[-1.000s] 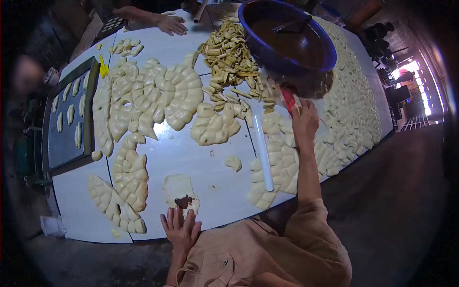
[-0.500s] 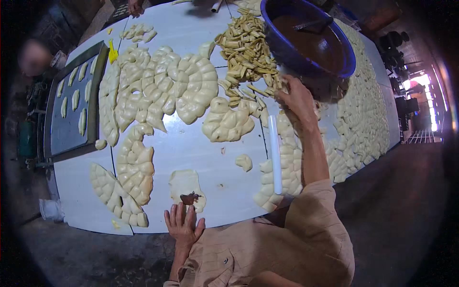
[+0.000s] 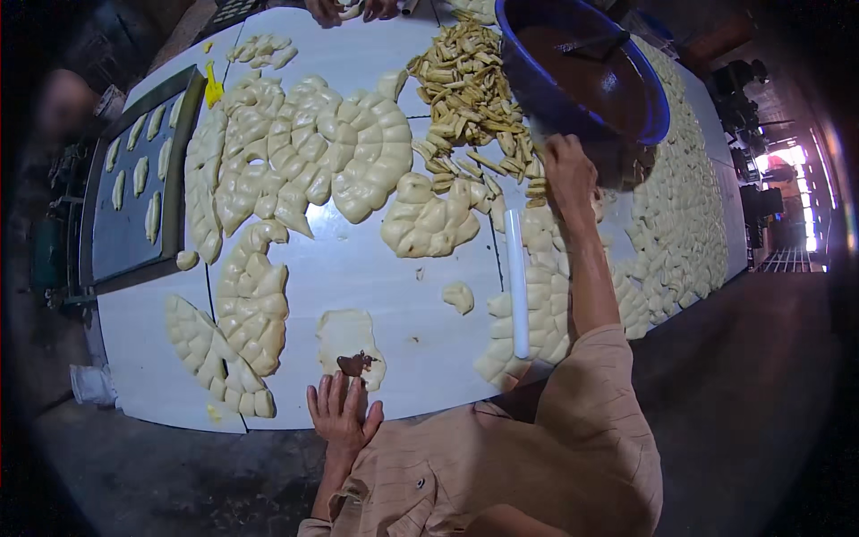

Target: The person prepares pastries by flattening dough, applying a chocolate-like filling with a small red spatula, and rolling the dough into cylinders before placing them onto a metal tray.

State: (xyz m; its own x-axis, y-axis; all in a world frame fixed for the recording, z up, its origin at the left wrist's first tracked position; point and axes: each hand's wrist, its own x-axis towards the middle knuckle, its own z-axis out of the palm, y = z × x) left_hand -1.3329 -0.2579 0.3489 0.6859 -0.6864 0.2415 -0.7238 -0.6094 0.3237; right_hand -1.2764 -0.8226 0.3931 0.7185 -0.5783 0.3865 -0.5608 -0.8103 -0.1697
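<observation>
My left hand (image 3: 344, 419), fingers slightly parted, lies at the near edge of the flat dough sheet (image 3: 342, 329), which bears a brown filling (image 3: 354, 363). My right hand (image 3: 570, 166), fingers bent, is beside the tan strips (image 3: 465, 85); any grip I cannot tell. Beyond stands the blue basin (image 3: 661, 115); a white rod (image 3: 516, 277) lies left of my forearm.

A flat dough sheet (image 3: 344, 333) bears brown paste (image 3: 354, 364); yellowish strips (image 3: 467, 89) lie heaped beyond.
</observation>
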